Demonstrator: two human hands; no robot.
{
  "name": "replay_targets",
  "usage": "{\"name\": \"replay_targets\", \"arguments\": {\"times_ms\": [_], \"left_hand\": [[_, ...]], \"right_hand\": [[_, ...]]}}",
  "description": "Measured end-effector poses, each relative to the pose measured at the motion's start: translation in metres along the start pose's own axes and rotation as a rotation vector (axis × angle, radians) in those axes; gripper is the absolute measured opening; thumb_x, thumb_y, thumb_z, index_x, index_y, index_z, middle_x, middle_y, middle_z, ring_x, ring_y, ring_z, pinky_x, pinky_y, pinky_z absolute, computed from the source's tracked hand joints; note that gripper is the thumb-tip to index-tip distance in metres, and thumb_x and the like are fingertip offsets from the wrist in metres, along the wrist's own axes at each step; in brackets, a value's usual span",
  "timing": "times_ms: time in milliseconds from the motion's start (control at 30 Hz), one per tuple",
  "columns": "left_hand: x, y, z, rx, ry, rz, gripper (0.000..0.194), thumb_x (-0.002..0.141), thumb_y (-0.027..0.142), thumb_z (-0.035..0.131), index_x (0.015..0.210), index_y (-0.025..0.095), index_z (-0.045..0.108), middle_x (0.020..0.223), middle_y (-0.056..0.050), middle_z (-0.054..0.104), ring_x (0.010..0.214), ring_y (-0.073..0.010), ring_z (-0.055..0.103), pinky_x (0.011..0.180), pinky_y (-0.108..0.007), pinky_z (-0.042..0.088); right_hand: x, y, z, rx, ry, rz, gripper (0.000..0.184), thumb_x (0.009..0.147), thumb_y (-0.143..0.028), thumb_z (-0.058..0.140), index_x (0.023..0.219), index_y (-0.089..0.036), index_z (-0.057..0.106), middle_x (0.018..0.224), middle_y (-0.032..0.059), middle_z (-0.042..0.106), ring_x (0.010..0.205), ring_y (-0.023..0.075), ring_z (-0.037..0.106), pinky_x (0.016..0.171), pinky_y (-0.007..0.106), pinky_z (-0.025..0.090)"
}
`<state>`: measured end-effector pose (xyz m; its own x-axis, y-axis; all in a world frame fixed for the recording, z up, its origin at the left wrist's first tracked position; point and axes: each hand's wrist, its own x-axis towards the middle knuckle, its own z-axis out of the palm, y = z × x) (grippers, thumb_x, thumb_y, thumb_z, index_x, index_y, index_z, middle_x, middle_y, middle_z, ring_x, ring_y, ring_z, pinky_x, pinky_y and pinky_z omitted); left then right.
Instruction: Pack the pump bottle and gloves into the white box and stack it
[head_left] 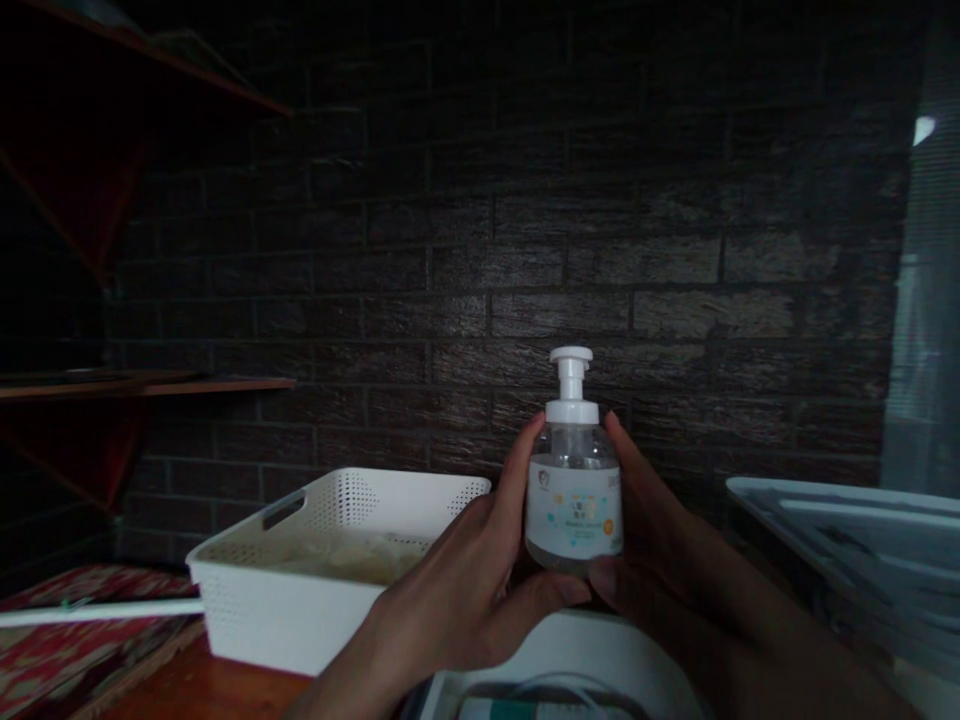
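A clear pump bottle (574, 510) with a white pump top and a pale printed label stands upright between my two hands. My left hand (480, 560) wraps its left side, the thumb lying under the base. On the other side my right hand (660, 560) presses the bottle, its thumb near the lower right edge of the label. Below the hands is a white container (592, 645) with a green-and-white item and what looks like a clear cord or strap inside. Part of that container is hidden by my hands.
A white perforated basket (277, 610) holding pale, indistinct contents stands at left on a reddish wooden surface (187, 680). A clear-lidded bin (862, 530) is at right. Shelves (217, 387) jut from the dark brick wall (465, 250). A white rod (112, 610) lies over red patterned cloth (45, 650).
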<state>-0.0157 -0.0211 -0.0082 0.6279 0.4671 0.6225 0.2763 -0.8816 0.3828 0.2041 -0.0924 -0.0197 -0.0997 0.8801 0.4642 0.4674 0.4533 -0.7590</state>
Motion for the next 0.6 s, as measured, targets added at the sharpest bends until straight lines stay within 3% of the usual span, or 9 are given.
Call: {"name": "replay_targets", "arguments": {"times_ms": [200,367,500,600], "left_hand": [[-0.004,-0.001,0.003,0.027,0.037,-0.040,0.104,0.095,0.045,0.063,0.162,0.031,-0.015,0.133,-0.013,0.066,0.121,-0.0388,0.061,0.089,-0.046,0.056],[-0.004,-0.002,0.004,-0.015,0.047,-0.035,0.104,0.093,0.045,0.063,0.162,0.025,-0.013,0.128,-0.013,0.067,0.112,-0.0358,0.065,0.100,-0.051,0.050],[-0.004,-0.002,0.006,-0.088,0.008,-0.007,0.094,0.099,0.043,0.054,0.162,0.024,-0.012,0.144,-0.016,0.057,0.121,-0.0340,0.060,0.106,-0.050,0.046],[-0.007,-0.004,0.010,-0.077,0.088,-0.097,0.084,0.103,0.044,0.048,0.164,0.028,-0.008,0.151,-0.014,0.051,0.131,-0.0350,0.053,0.111,-0.051,0.041]], "right_hand": [[0.001,-0.004,0.003,0.040,-0.001,0.063,0.075,0.095,-0.065,0.055,0.159,-0.053,0.017,0.168,-0.0135,0.023,0.156,0.0309,0.020,0.121,0.059,0.019],[0.004,-0.010,0.004,0.027,-0.017,0.040,0.080,0.093,-0.068,0.055,0.160,-0.051,0.016,0.168,-0.0117,0.024,0.155,0.0337,0.022,0.120,0.060,0.025],[0.004,-0.005,0.006,0.002,-0.005,0.007,0.075,0.096,-0.064,0.055,0.159,-0.054,0.015,0.168,-0.0136,0.024,0.155,0.0313,0.023,0.121,0.058,0.024],[0.004,-0.001,0.009,-0.038,-0.011,-0.032,0.073,0.099,-0.059,0.054,0.159,-0.055,0.012,0.169,-0.0156,0.019,0.156,0.0286,0.020,0.123,0.056,0.021]]}}
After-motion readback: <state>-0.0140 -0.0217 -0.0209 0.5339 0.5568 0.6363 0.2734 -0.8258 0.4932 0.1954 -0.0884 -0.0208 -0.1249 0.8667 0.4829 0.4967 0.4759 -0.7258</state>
